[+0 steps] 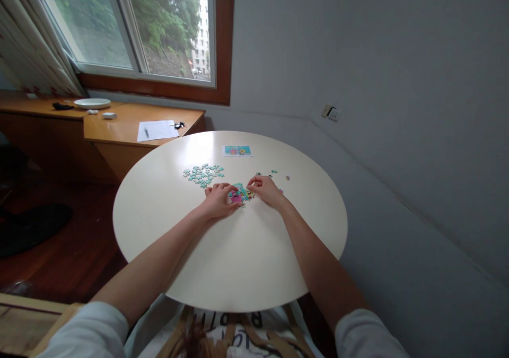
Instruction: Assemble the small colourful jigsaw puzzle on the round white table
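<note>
On the round cream table (238, 252) a small patch of joined, colourful puzzle pieces (240, 193) lies between my two hands. My left hand (218, 199) rests on the patch's left edge with its fingers curled down onto it. My right hand (264, 187) is at the patch's right edge, fingertips pinched together on a piece I cannot make out. A heap of loose teal pieces (204, 174) lies just beyond my left hand. A few stray pieces (278, 175) are scattered beyond my right hand.
A small reference picture (237, 150) lies at the table's far side. A wooden desk (119, 130) under the window carries a sheet of paper (157, 130), a pen, keys and a white plate (92, 103). A grey wall runs along the right.
</note>
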### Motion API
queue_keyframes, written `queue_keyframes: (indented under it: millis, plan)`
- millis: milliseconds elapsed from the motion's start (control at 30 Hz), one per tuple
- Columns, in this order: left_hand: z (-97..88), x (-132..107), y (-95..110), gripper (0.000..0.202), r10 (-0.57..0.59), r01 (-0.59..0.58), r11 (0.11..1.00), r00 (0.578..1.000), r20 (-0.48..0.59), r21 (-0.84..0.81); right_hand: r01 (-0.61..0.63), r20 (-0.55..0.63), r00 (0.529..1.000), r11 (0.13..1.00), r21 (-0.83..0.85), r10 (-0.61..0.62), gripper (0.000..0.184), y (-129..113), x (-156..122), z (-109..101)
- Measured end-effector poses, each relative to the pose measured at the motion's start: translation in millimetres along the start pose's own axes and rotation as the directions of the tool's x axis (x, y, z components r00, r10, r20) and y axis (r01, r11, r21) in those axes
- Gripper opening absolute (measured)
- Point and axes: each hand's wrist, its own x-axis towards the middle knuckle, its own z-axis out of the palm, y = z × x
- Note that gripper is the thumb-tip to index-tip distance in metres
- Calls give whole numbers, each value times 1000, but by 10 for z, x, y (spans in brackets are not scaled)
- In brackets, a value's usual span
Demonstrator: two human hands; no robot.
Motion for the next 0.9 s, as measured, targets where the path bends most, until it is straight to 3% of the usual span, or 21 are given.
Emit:
queue_keyframes:
  millis: [300,533,900]
  plan:
    - [-22,-11,-4,55,28,-30,999,998,62,29,25,-276,961,1000,-10,-26,16,18,67,-129]
    - [-42,-18,8,48,37,-38,999,996,82,6,-32,-372,928,998,-48,11,18,115,111,-300]
    - [59,37,-107,48,45,-44,999,996,82,-10,-168,-593,803,978,-121,65,17,244,138,-614]
